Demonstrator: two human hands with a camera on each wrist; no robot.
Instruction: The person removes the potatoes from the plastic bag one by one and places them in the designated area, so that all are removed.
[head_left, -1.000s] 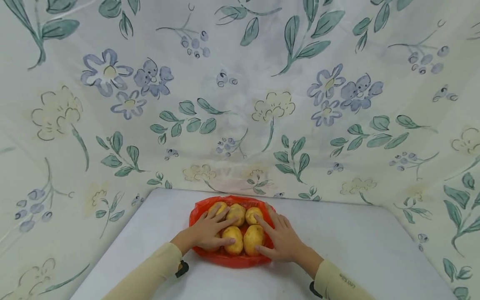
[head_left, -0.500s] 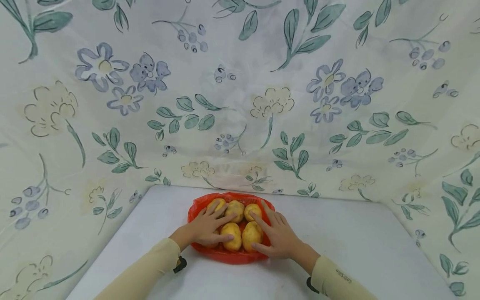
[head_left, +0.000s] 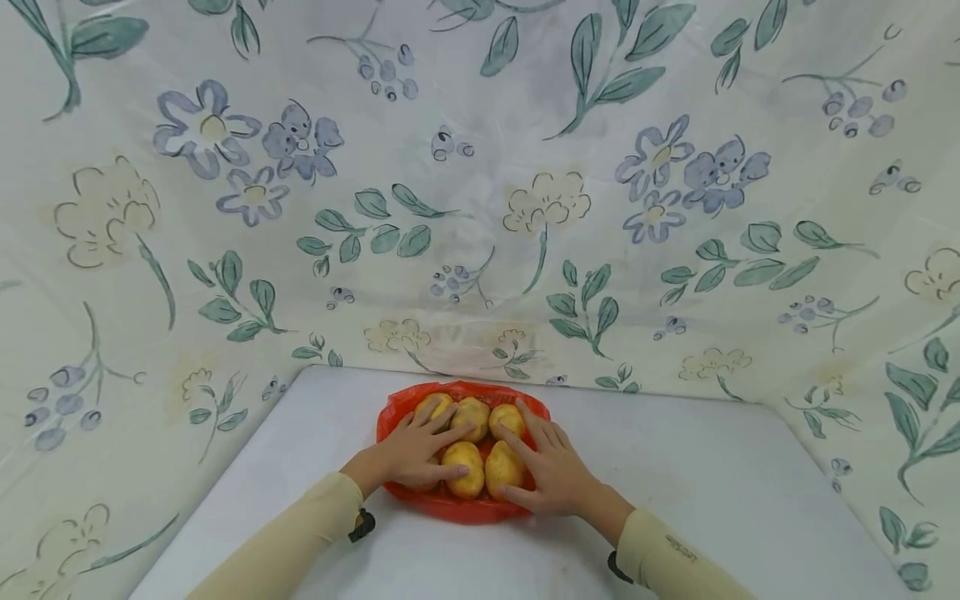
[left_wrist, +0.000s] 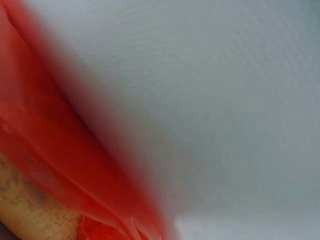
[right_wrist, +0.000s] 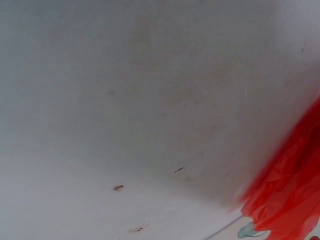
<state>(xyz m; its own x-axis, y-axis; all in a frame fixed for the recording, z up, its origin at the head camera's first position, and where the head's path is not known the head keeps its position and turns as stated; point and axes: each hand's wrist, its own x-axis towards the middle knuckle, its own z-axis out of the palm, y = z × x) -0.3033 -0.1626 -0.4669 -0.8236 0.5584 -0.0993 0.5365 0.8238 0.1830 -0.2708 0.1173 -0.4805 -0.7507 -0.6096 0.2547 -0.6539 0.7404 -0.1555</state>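
Note:
Several yellow potatoes (head_left: pixel 463 469) lie in a red plastic bag (head_left: pixel 472 511), its rim spread round them like a shallow basket on the table. My left hand (head_left: pixel 415 451) rests over the potatoes on the left side, fingers spread and partly covering them. Across from it, my right hand (head_left: pixel 555 473) lies on the right side with fingers extended over the rim and the right-hand potatoes. In the left wrist view one potato (left_wrist: pixel 35 207) shows behind the red plastic (left_wrist: pixel 55 135). Only the red plastic (right_wrist: pixel 287 200) and tabletop appear in the right wrist view.
The white table (head_left: pixel 697 483) extends on both sides of the bag. A floral-patterned sheet (head_left: pixel 480 250) hangs behind the table's back edge and along the sides. Small dark specks (right_wrist: pixel 118 187) dot the tabletop in the right wrist view.
The whole head view has shifted slightly, so bag and hands sit a little higher in the picture. Both hands keep the same places on the potatoes.

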